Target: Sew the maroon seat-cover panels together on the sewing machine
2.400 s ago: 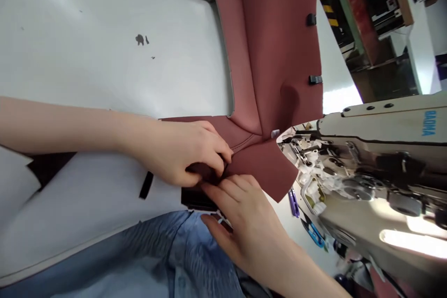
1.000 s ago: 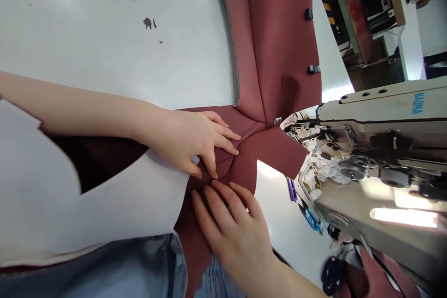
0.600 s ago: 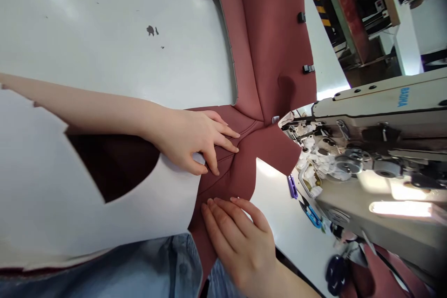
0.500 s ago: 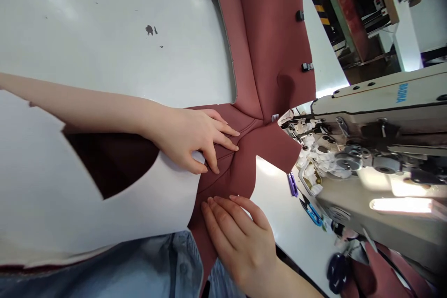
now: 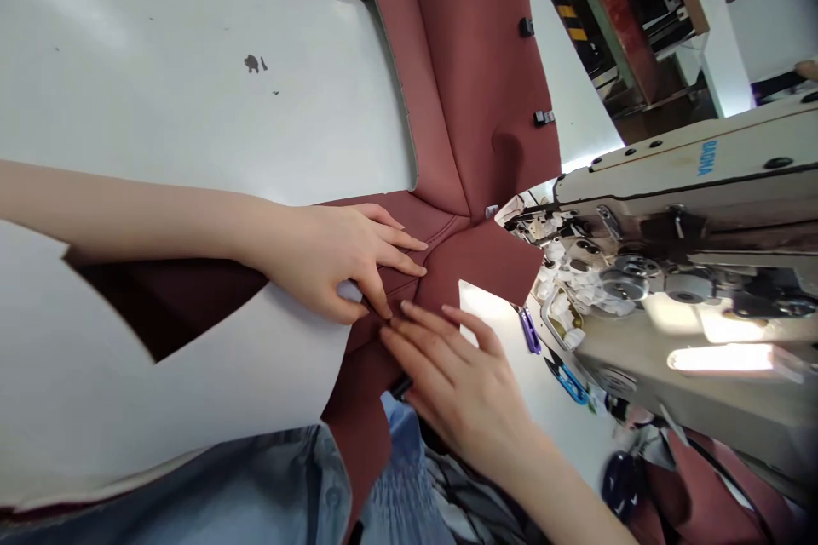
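A maroon cover (image 5: 469, 68) lies across the tabletop (image 5: 159, 128), running from twelve o'clock down beneath both hands. The left hand (image 5: 338, 260) rests palm-down on it, fingers spread; four o'clock from there, the right hand (image 5: 460, 383) has its fingers extended, its grip unclear. A sewing machine (image 5: 677, 230) stands at three.

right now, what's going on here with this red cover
A person is handling the red cover on a white table with both bare hands. The left hand lies on it, fingers spread near a stitched seam. The right hand has its fingertips close to the left's; whether it grips anything is hard to tell. The sewing machine stands at the right of the picture, with blue snips and a purple tool lying nearby.
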The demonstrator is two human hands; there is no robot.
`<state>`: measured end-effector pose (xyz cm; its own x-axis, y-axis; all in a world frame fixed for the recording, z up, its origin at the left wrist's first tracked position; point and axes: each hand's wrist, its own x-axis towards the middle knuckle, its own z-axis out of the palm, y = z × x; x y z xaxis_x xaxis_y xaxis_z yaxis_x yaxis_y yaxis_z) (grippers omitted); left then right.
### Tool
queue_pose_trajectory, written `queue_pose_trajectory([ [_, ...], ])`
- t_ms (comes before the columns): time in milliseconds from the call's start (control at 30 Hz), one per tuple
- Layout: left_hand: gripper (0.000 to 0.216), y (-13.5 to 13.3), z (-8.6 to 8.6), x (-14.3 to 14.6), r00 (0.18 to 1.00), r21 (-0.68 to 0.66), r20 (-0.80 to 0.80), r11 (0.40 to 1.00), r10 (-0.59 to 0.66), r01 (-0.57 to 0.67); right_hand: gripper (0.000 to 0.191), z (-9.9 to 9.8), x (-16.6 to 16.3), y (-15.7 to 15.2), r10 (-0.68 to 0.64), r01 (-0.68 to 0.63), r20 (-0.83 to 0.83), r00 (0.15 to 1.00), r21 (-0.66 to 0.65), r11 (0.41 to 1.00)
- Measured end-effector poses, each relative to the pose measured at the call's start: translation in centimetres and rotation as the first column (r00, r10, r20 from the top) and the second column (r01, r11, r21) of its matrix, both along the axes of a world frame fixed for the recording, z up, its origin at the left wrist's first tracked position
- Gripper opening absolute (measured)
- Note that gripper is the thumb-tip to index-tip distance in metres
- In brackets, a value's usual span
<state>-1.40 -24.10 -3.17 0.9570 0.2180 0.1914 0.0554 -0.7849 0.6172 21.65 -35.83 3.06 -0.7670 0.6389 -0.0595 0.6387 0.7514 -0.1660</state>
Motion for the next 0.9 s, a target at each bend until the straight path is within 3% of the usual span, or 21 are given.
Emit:
queue_pose_trajectory([
  [200, 0.046, 0.1, 0.2, 0.2, 1.0, 0.002, -0.023, 1.0, 0.0, 0.0, 0.028, 1.0, 1.7, 2.9, 0.064, -0.079, 0.15, 0.987, 0.099, 0.992],
  [667, 0.042, 0.4, 0.1, 0.4, 0.999, -0.041, -0.031, 0.999, -0.012, 0.01, 0.027, 0.7, 2.3, 2.9, 0.025, -0.03, 0.066, 0.998, 0.076, 0.997],
  [900, 0.043, 0.3, 0.1, 0.4, 0.999, -0.06, 0.049, 0.998, 0.02, -0.017, 0.029, 0.7, 2.4, 3.0, 0.023, -0.027, 0.06, 0.998, 0.067, 0.997],
])
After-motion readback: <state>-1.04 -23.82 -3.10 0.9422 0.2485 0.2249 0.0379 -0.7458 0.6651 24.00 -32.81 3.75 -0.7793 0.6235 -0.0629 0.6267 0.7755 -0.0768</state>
